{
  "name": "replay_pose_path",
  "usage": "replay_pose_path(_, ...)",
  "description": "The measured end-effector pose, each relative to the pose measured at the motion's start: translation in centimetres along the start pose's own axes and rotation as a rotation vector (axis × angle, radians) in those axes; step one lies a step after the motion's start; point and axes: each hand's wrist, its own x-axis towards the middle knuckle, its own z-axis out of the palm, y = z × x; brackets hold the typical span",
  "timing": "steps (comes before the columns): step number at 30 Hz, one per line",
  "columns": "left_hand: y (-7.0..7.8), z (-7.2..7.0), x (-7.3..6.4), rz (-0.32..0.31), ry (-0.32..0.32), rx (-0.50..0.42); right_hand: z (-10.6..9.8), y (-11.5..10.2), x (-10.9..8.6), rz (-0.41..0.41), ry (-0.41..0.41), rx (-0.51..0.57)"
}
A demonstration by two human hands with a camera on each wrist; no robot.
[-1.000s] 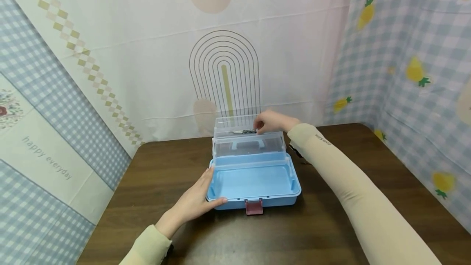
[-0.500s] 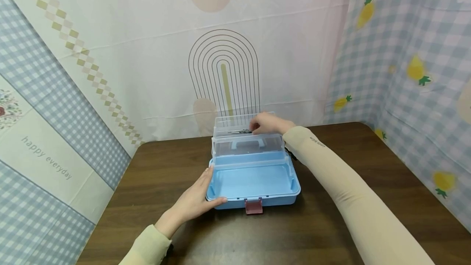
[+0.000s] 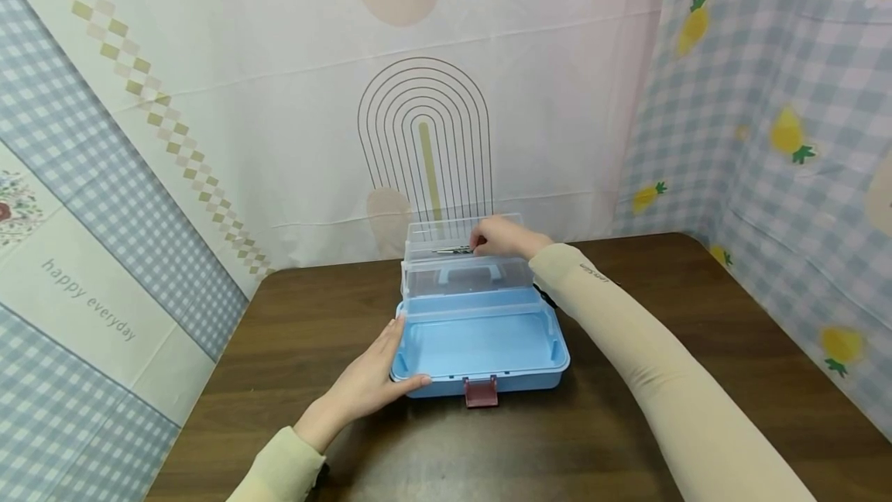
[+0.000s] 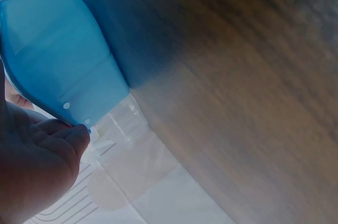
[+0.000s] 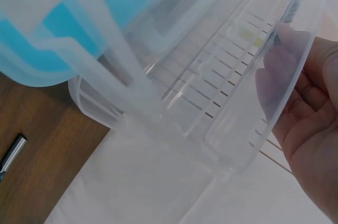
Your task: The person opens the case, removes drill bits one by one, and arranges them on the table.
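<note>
A light blue toolbox (image 3: 481, 343) stands with its lid back and its clear trays (image 3: 463, 277) raised behind the blue base. My left hand (image 3: 369, 370) rests on its left front corner, fingers along the side wall and thumb on the front rim. In the left wrist view its fingertips (image 4: 79, 135) meet the blue edge. At the top tray, my right hand (image 3: 507, 237) pinches at a slim metal drill bit (image 3: 453, 251), covering its right end. Through the clear tray wall, the right wrist view shows the fingers beside the bit's dark spiral (image 5: 293, 6).
A reddish latch (image 3: 481, 392) hangs at the box's front. In the right wrist view a shiny metal rod (image 5: 11, 154) lies on the brown table (image 5: 53, 123). Patterned cloth (image 3: 300, 99) hangs behind the table and down both sides.
My right hand has shifted slightly left and down along the tray and now hides more of the drill bit. The left hand and the toolbox have stayed in place.
</note>
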Motion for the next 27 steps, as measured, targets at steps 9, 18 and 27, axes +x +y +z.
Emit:
replay_pose_path(9, -0.05, 0.02, 0.04, 0.003, 0.004, 0.001, -0.12, -0.16, -0.17, -0.026, 0.007, -0.023)
replay_pose_path(18, 0.07, 0.07, 0.0, 0.005, 0.009, 0.008, 0.18, 0.14, -0.3, -0.052, 0.03, -0.008)
replay_pose_path(27, 0.03, 0.12, 0.01, -0.001, 0.004, 0.005, 0.32, 0.54, -0.44, -0.068, 0.057, 0.078)
